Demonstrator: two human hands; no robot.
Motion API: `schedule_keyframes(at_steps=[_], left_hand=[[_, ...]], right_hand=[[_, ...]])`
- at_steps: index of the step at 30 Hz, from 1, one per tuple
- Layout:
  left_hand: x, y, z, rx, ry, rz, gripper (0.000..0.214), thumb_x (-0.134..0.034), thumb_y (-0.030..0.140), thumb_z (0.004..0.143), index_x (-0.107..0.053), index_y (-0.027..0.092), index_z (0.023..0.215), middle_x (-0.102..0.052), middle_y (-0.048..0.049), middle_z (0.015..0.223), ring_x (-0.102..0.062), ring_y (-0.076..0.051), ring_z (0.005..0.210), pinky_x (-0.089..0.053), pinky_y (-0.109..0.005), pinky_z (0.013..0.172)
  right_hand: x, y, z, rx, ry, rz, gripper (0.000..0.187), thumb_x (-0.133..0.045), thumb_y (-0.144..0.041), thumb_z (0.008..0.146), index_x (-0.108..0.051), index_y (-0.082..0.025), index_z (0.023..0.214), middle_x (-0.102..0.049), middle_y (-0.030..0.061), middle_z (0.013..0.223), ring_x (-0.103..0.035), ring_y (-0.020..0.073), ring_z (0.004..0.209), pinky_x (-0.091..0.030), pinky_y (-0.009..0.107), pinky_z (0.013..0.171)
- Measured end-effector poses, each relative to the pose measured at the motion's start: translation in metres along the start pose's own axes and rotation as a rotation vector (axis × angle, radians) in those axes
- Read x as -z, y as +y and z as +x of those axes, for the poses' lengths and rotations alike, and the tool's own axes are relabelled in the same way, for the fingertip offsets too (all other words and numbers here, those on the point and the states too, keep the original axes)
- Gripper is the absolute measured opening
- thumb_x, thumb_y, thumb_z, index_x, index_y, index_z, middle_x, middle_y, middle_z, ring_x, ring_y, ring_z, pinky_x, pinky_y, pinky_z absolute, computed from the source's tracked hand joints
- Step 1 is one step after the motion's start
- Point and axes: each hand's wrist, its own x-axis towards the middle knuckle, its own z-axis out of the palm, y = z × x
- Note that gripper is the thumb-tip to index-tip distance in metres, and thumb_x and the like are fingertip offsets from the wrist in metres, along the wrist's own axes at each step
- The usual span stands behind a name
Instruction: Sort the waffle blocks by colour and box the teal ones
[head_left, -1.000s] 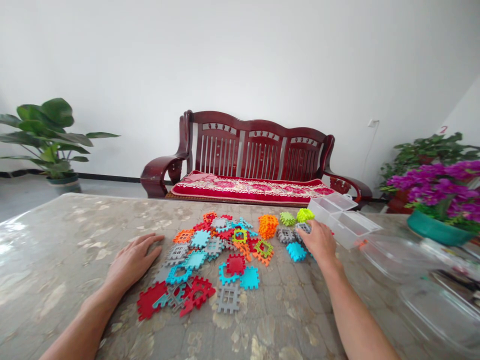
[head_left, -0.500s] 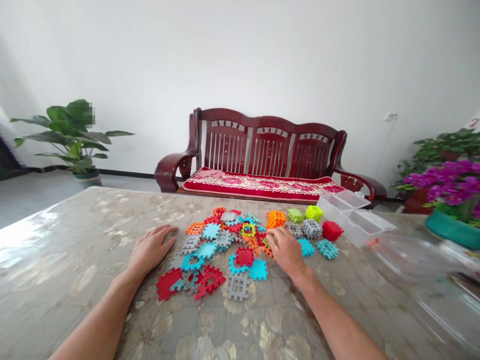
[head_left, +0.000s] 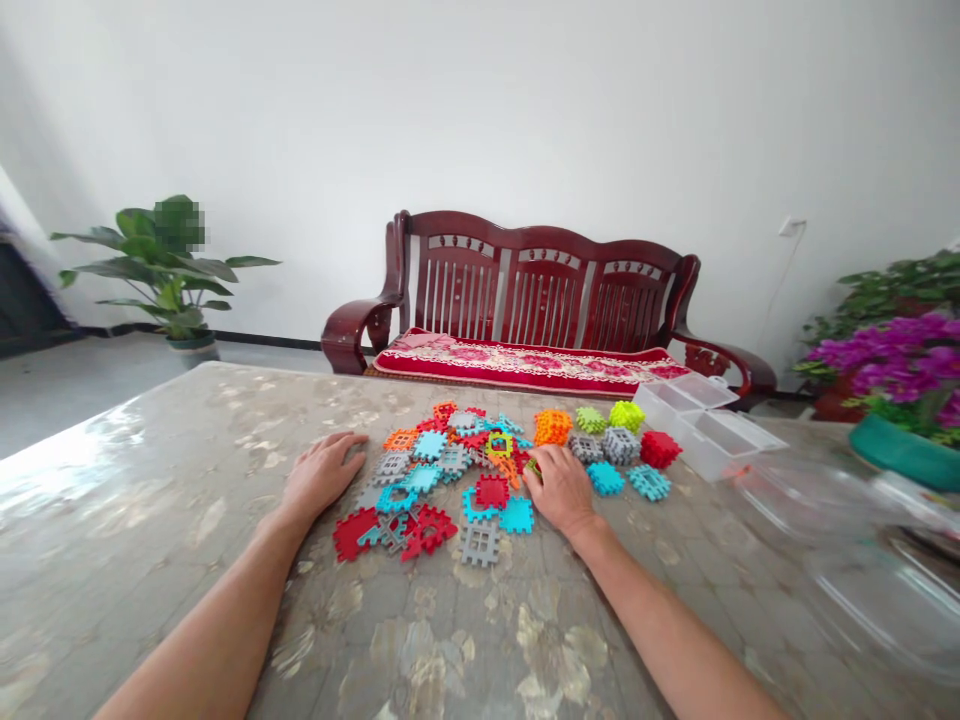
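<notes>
My left hand (head_left: 324,474) lies flat on the table, left of the loose pile, fingers stretched out and thumb apart. At the pile's right edge, my right hand (head_left: 561,490) has its fingers bent together over a yellow-green interlocking tile (head_left: 532,467), mostly hidden under the fingertips. Beside it spread notched plastic tiles: a red tile (head_left: 492,491), a blue tile (head_left: 516,515), a grey window tile (head_left: 480,543) and a lime frame tile (head_left: 499,444). Beyond my right hand stand sorted stacks, among them an orange stack (head_left: 553,427), a grey stack (head_left: 621,444) and a red stack (head_left: 660,449).
A clear divided plastic box (head_left: 705,445) stands open at the right, behind a transparent lid (head_left: 795,505). A teal flower pot (head_left: 904,458) is at the table's right edge. Across the table (head_left: 420,640) is a wooden bench (head_left: 540,290).
The view has shifted slightly. My right fingers have curled further down over the yellow-green tile at the pile's edge. My left hand stays resting beside the pile.
</notes>
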Motion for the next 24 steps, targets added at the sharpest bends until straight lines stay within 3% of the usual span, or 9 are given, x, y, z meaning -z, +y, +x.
schedule_keyframes(at_steps=[16, 24], left_hand=[[0.0076, 0.01, -0.0039, 0.026, -0.033, 0.021, 0.047, -0.04, 0.039, 0.091, -0.063, 0.027, 0.13, -0.059, -0.0067, 0.144, -0.054, -0.027, 0.131, -0.042, -0.043, 0.11], [0.006, 0.0094, -0.0051, 0.021, 0.007, 0.005, 0.044, -0.043, 0.038, 0.091, -0.066, 0.027, 0.127, -0.062, -0.0066, 0.14, -0.057, -0.027, 0.127, -0.043, -0.042, 0.109]], right_hand=[[-0.0018, 0.0011, 0.0042, -0.011, 0.033, 0.115, 0.015, -0.054, -0.023, 0.093, -0.069, -0.02, 0.09, -0.071, 0.0071, 0.096, -0.06, 0.0222, 0.094, -0.044, 0.033, 0.088], [-0.0013, 0.0018, 0.0036, 0.019, 0.072, 0.156, 0.014, -0.054, -0.022, 0.092, -0.068, -0.021, 0.089, -0.07, 0.0066, 0.094, -0.06, 0.0219, 0.093, -0.045, 0.033, 0.087]])
